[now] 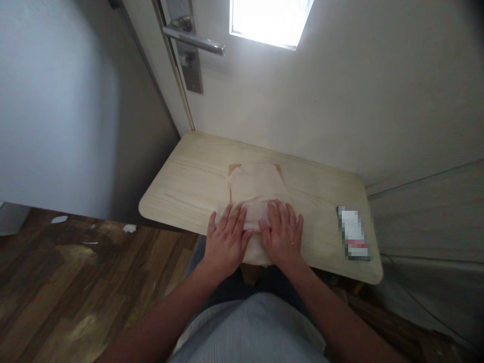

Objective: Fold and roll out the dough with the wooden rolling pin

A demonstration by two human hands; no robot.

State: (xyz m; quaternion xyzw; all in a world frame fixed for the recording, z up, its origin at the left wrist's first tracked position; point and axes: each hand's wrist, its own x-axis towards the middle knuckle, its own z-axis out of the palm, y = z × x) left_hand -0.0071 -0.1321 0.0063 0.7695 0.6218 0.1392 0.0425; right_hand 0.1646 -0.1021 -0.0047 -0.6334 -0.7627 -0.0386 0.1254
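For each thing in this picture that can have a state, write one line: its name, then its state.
cloth: folded, lying flat on the table, near edge under both hands
left hand: open, palm down on the cloth
right hand: open, palm down on the cloth
door: shut, handle level
phone: lying flat on the table, apart from the cloth

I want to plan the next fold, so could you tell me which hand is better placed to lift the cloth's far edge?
Probably the right hand: its fingers lie flat further up the folded cream cloth, nearer the far edge. The left hand rests at the cloth's near left corner, partly on the table.
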